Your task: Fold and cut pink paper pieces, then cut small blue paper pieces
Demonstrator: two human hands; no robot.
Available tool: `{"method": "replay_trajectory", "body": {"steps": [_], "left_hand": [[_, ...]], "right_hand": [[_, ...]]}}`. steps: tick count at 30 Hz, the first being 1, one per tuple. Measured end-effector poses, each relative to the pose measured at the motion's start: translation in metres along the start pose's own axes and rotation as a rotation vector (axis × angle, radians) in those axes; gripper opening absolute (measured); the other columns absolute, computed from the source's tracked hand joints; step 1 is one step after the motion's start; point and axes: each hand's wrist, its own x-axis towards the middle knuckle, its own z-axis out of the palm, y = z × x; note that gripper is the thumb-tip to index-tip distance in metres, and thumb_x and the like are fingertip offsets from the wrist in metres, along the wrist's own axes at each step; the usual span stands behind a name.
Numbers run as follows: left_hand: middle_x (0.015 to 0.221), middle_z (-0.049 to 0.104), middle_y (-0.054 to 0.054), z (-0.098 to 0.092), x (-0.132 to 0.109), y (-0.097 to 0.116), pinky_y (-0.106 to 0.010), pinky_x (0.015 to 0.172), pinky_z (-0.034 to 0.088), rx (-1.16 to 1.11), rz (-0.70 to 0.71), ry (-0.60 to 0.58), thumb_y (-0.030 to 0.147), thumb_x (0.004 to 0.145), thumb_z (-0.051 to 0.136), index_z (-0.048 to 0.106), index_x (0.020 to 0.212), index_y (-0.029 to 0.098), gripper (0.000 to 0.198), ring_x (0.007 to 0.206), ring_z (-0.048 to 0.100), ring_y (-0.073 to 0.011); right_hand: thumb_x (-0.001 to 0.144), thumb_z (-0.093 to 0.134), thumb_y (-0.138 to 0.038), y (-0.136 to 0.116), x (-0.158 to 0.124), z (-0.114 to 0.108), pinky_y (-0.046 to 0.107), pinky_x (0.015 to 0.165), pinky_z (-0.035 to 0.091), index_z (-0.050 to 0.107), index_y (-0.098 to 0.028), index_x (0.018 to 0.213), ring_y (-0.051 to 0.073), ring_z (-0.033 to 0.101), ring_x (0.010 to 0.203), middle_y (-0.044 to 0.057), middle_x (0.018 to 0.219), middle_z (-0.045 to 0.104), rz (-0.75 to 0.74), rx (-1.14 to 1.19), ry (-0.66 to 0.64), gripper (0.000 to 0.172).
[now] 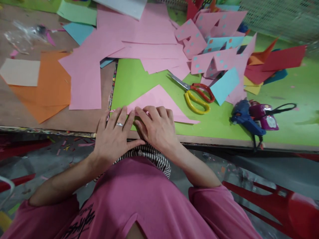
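Note:
A folded pink paper piece lies at the table's front edge, its pointed top facing away from me and a long corner reaching right. My left hand rests on its lower left edge, palm down with the fingers spread; one finger wears a ring. Beside it, my right hand presses on the same lower edge with its fingers slightly bent and apart. The paper's near edge is partly hidden under both hands. Scissors with one red and one yellow handle lie beyond my right hand.
Large pink sheets cover the back left, beside orange paper. Pink paper shapes with blue dots are heaped at the back right. A blue glue gun lies right, against a purple object. A red chair stands below.

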Motion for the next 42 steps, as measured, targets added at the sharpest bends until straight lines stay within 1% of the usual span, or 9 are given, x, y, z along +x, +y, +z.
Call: {"method": "replay_trajectory", "body": {"steps": [5,8,12,21,24,27,32,37,42], "left_hand": [[0.153,0.055,-0.027,-0.004,0.003,0.001,-0.061,0.122,0.032,-0.01,-0.021,-0.059,0.079,0.094,0.042,0.05,0.153,0.008,0.092,0.142,0.051,-0.042],[0.154,0.053,-0.028,-0.005,0.003,0.0,-0.062,0.121,0.031,-0.038,-0.023,-0.081,0.077,0.095,0.044,0.049,0.154,0.008,0.091,0.143,0.05,-0.044],[0.155,0.052,-0.028,-0.006,0.001,-0.003,-0.067,0.118,0.032,-0.062,0.0,-0.056,0.076,0.097,0.038,0.041,0.16,0.011,0.09,0.143,0.05,-0.0466],[0.152,0.054,-0.031,-0.01,0.001,-0.006,-0.069,0.115,0.036,-0.011,0.032,-0.103,0.073,0.097,0.044,0.039,0.16,0.007,0.092,0.139,0.053,-0.0507],[0.152,0.054,-0.031,-0.011,0.0,-0.007,-0.069,0.115,0.037,0.013,0.058,-0.102,0.072,0.097,0.045,0.037,0.161,0.008,0.091,0.139,0.053,-0.0505],[0.152,0.054,-0.03,-0.011,0.0,-0.006,-0.07,0.113,0.038,0.023,0.062,-0.09,0.072,0.097,0.046,0.031,0.164,0.011,0.092,0.138,0.054,-0.0503],[0.153,0.054,-0.029,-0.012,-0.002,-0.005,-0.069,0.115,0.036,0.015,0.045,-0.09,0.073,0.096,0.047,0.025,0.167,0.014,0.095,0.139,0.053,-0.0491],[0.155,0.051,-0.03,-0.015,0.001,-0.003,-0.068,0.115,0.036,0.023,0.066,-0.096,0.083,0.088,0.047,0.023,0.168,0.019,0.105,0.139,0.053,-0.0495],[0.154,0.049,-0.034,-0.018,0.017,0.02,-0.075,0.107,0.037,0.084,-0.015,-0.178,0.092,0.069,0.059,0.026,0.167,0.028,0.122,0.132,0.055,-0.0579]], "right_hand": [[0.11,0.04,-0.041,0.003,-0.011,0.004,0.047,0.108,0.03,0.051,-0.028,0.152,0.026,0.053,0.112,0.006,0.134,0.069,-0.052,-0.016,0.042,0.045],[0.11,0.039,-0.045,0.003,-0.02,0.009,0.052,0.12,0.021,0.05,-0.027,0.153,0.026,0.053,0.124,0.007,0.144,0.065,-0.083,-0.037,0.103,0.048],[0.108,0.039,-0.054,0.004,-0.028,0.013,0.056,0.125,0.02,0.052,-0.026,0.153,0.028,0.047,0.14,0.008,0.154,0.059,-0.071,-0.056,0.142,0.054],[0.105,0.035,-0.063,0.057,-0.083,0.01,0.06,0.126,0.019,0.05,-0.021,0.156,0.034,0.038,0.153,0.012,0.16,0.053,0.194,-0.198,0.167,0.067],[0.105,0.034,-0.065,0.062,-0.089,0.009,0.061,0.126,0.017,0.045,-0.021,0.159,0.034,0.035,0.154,0.012,0.161,0.052,0.217,-0.182,0.178,0.071],[0.106,0.035,-0.063,0.056,-0.084,0.011,0.055,0.127,0.018,0.049,-0.022,0.157,0.03,0.041,0.149,0.009,0.157,0.057,0.14,-0.133,0.17,0.066],[0.108,0.04,-0.054,0.051,-0.081,0.016,0.041,0.113,0.033,0.06,-0.017,0.147,0.025,0.057,0.12,0.01,0.132,0.073,0.146,-0.116,0.199,0.057],[0.108,0.043,-0.05,0.056,-0.087,0.013,0.042,0.116,0.027,0.059,-0.02,0.148,0.025,0.058,0.114,0.008,0.128,0.074,0.191,-0.126,0.178,0.052],[0.108,0.042,-0.051,0.053,-0.085,0.012,0.044,0.115,0.026,0.061,-0.019,0.145,0.025,0.06,0.105,0.009,0.124,0.077,0.199,-0.166,0.204,0.052]]}}
